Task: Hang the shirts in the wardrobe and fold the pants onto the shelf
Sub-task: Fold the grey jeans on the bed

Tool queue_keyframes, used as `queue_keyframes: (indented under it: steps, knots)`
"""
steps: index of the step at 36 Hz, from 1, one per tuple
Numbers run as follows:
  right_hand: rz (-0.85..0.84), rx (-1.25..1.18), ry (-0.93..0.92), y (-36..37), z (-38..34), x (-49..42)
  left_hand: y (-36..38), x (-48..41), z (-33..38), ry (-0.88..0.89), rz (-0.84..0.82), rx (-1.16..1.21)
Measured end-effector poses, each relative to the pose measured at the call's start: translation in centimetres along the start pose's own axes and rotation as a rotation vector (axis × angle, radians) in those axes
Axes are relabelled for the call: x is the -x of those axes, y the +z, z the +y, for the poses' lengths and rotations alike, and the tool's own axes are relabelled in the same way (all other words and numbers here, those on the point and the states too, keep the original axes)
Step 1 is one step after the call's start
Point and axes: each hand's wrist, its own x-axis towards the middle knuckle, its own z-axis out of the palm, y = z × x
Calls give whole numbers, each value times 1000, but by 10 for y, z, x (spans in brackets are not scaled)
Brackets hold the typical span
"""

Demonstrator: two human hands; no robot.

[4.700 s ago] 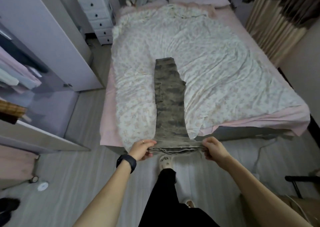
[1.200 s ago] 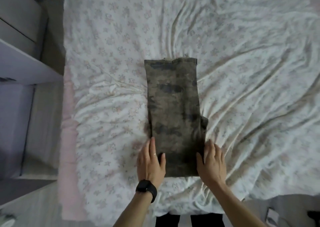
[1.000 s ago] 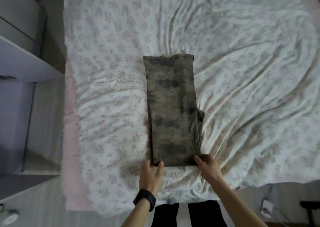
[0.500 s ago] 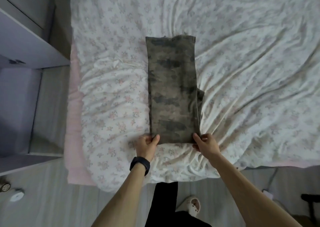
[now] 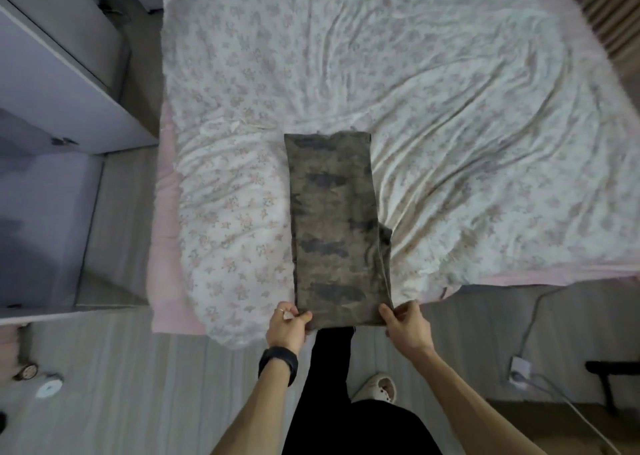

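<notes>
- Surface: bed with a wrinkled floral sheet [image 5: 450, 108], and a pink underlayer [image 5: 162, 246] showing along its left and near edges.
- Room: pale plank floor [image 5: 121, 385]; lilac wardrobe [image 5: 52, 108] at left, with a strip of floor between it and the bed; striped curtain [image 5: 609, 14] top right.
- Camo pants [image 5: 336, 229] lie folded into a long narrow strip on the sheet, running away from me. The near end is at the bed's near edge.
- Left hand [image 5: 285, 326]: thumb and curled fingers pinch the near-left corner. Ring [image 5: 282, 310] on one finger, black watch [image 5: 278, 364] on the wrist.
- Right hand [image 5: 407, 324]: thumb on top, fingers curled under, pinching the near-right corner.
- Below the pants' near end: my black-clad leg [image 5: 329, 368] and a light slipper [image 5: 375, 388].
- Floor right: white plug block [image 5: 518, 373] with a cable, and a black bar [image 5: 613, 368] that I can't identify.
- Floor left: small white disc [image 5: 50, 388] and a small round thing beside it, too small to tell.
</notes>
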Motion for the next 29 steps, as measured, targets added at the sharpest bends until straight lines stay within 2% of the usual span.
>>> queue_keyframes:
  steps: [5,7,8,10,13,15,17,19,21,23,25,29]
  knots:
    - [-144,66,90,-14,25,51,-15,46,-20,-118,-71,-151]
    - [-156,56,67,-27,12,61,-21,58,-12,-101,-79,-161]
    - [-142,48,27,-36,2,62,-24,61,-5,-49,-59,-176]
    - [-96,14,-105,-55,-29,57,-29,60,17,165,-3,-204]
    - [9,-42,-271,-79,-92,36,-33,45,74,431,17,-97]
    - [46,-72,-271,-88,-133,13,-30,29,114,449,-12,2]
    - [-1,-186,-229,-94,-164,-9,-25,11,146,423,-80,48]
    - [-112,-324,-211,-95,-188,-33,-21,-13,173,459,-130,19]
    - [-191,-364,-229,-95,-204,-54,-17,-36,191,575,-154,-88]
    - [-171,-323,-279,-94,-215,-76,-10,-64,205,649,-149,-204]
    - [-92,-196,-328,-91,-221,-97,-5,-89,214,644,-138,-263]
    - [24,137,-366,-82,-232,-139,11,-127,227,497,-97,-319]
